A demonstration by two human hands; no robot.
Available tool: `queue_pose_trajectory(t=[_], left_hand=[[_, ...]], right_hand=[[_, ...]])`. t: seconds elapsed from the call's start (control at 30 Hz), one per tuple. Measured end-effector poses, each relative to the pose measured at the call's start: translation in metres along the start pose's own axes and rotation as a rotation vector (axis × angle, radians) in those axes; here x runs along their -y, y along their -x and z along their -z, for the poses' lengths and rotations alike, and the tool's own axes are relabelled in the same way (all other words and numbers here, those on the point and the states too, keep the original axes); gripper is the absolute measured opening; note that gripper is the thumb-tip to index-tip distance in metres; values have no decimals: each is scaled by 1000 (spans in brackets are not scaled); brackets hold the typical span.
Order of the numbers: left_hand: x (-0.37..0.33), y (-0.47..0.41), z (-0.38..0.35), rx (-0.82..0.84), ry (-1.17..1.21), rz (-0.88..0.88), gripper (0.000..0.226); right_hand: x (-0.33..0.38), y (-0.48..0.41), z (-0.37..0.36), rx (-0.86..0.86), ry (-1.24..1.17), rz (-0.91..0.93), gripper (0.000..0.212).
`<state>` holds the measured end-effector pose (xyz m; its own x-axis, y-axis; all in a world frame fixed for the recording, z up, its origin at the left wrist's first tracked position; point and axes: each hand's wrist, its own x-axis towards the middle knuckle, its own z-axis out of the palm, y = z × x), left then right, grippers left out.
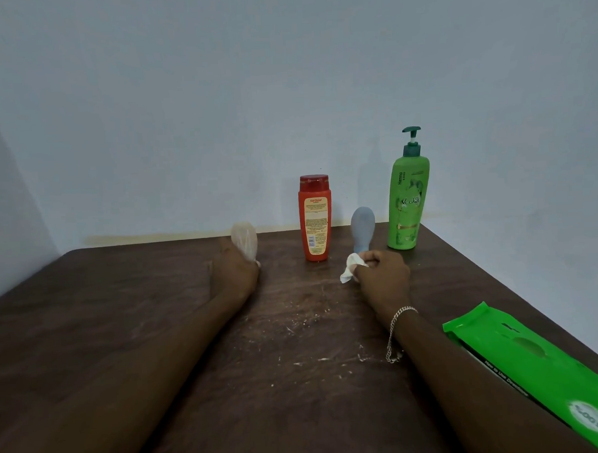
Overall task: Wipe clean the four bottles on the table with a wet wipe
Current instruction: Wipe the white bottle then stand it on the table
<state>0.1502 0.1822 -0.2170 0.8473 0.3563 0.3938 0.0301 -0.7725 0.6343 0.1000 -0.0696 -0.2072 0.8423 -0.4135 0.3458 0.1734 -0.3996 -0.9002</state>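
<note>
A dark brown wooden table (158,335) sits vs a pale blue wall (284,90). The orange bottle (315,218) w/ a red cap stands upright near the far edge, label w/ small print facing the camera.

Left of the orange bottle, the left hand (239,273) is wrapped round the bottom of a small clear bottle (244,240). Fingers are closed on it, & the bottle's rounded end sticks up past the hand, tilted a bit.

Right of the orange bottle, the right hand (382,272) holds a small pale blue bottle (362,228), also w/ its rounded end up. A crumpled white wet wipe (350,267) is pinched in the same hand, fingers closed tight on both, & the wipe hangs out on the side nearest the orange bottle. A silver chain bracelet (398,331) hangs loose on that wrist.

Further right of the orange bottle, past the blue one, a tall green pump bottle (408,204) w/ a dark green pump stands upright near the table's far corner.

Much closer to the camera than the orange bottle & way off right, a flat green wet wipe pack (543,369) lies by the table edge, partly under the right arm. Pale scratches & white specks mark the table top between the 2 arms.
</note>
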Motion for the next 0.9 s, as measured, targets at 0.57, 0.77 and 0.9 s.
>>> queue_pose_trajectory(t=[0.57, 0.77, 0.9], left_hand=[[6, 92, 73, 182, 79, -169, 43], [23, 98, 89, 268, 94, -233, 33], [24, 94, 87, 291, 105, -255, 27]], right_hand=[[4, 9, -1, 167, -85, 44, 18], [28, 44, -13, 373, -93, 154, 21], [40, 59, -22, 494, 53, 208, 23]])
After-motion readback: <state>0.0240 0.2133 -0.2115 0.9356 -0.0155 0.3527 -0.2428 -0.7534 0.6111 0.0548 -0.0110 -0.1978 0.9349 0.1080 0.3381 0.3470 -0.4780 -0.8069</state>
